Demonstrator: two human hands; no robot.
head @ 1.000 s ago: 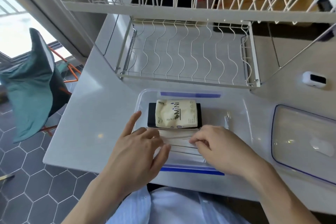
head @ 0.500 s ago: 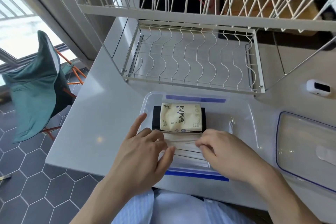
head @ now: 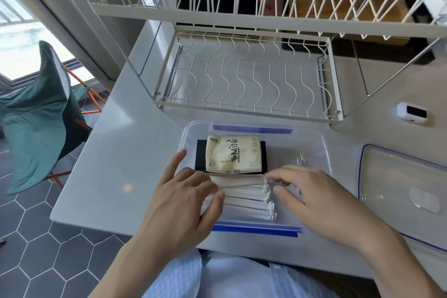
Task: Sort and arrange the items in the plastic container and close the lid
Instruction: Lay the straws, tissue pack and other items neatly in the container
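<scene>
Inside, plastic container [head: 321, 152] holds tissue pack [head: 233, 154], wrapped sticks [head: 244, 195]; left hand [head: 186, 201], right hand [head: 321, 198] loosely pressing sticks.

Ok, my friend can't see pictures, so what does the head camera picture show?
Two bare hands, left hand and right hand, straighten a stack of white paper-wrapped sticks inside a clear plastic container. Behind the sticks, a cream tissue pack lies on something black. The lid rests on the counter to the right.

Clear container [head: 321, 152], blue clips; cream packet [head: 233, 153] on black pad [head: 200, 157]; white wrapped sticks [head: 244, 197].
</scene>
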